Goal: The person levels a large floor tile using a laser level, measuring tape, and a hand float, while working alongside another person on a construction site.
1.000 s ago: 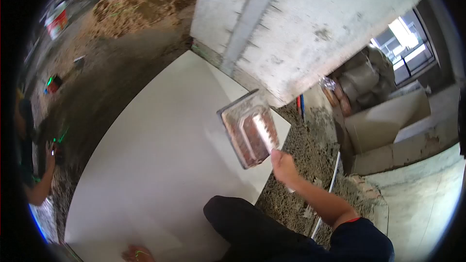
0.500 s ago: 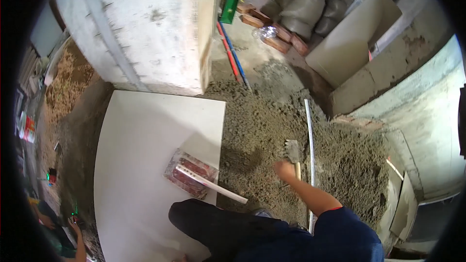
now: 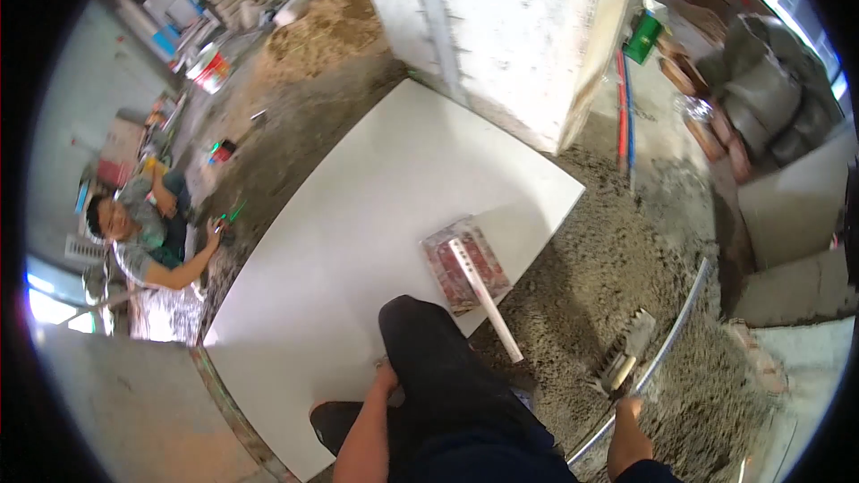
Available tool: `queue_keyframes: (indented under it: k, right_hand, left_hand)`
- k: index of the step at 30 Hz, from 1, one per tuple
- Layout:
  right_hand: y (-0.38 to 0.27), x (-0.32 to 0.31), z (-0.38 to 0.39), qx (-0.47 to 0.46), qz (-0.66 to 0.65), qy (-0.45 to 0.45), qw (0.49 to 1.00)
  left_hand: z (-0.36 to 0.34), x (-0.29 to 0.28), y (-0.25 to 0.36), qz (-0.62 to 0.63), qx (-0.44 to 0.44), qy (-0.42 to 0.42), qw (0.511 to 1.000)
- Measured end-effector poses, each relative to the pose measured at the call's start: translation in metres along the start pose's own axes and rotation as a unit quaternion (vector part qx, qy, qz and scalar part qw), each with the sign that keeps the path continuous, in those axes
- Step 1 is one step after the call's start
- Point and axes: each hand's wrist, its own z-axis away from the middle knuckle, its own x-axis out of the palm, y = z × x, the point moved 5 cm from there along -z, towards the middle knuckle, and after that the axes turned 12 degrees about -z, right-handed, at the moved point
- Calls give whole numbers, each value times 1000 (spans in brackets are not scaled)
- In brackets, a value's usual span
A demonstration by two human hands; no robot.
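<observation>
A large white slab lies beneath my dark-trousered knees. My left hand is down on it beside my knee, fingers partly hidden. A square red, mortar-smeared tool with a long white handle rests on the slab's right part, its handle reaching over rough mortar. My right hand is low at the right, beside a long metal bar and just below a toothed trowel with a pale handle; its fingers are too unclear to read.
A co-worker crouches at the left near a laser level. Behind are a bucket, sand and a white pillar. At the right lie red and blue pipes, bricks and sacks.
The red tool, earlier in my right hand, lies on the slab. My right hand has moved down below the trowel, my left hand up beside my knee. The view has turned back leftward.
</observation>
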Motion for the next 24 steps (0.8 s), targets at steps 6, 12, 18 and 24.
queue_keyframes:
  k: [6,12,18,24]
  right_hand:
    - [-13,-155,44,-187,53,152,969]
    - [-203,-404,177,-593,-161,302,728]
    - [-314,-475,399,-668,-369,183,619]
    - [-410,-406,506,-765,-226,147,584]
  left_hand:
    - [28,27,17,60,7,-56,997]
    - [-65,51,-107,-283,32,-35,958]
    - [-13,37,-33,-54,-154,-62,985]
    - [42,-41,-41,-26,-205,72,976]
